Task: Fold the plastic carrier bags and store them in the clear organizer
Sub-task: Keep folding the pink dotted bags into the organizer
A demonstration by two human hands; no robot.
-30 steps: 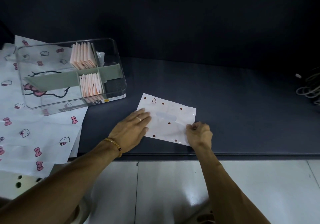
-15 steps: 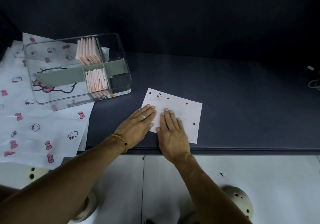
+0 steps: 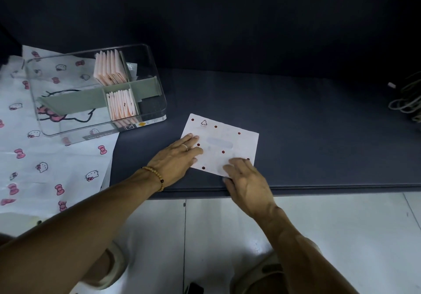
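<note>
on dark mat, both hands flat on folded bag

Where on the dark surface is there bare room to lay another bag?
The dark mat is bare between the dotted white bag and the coiled cord at right. Behind the bag is free too. The left is crowded: clear organizer, cat-print bags; both hands press the bag.
</note>
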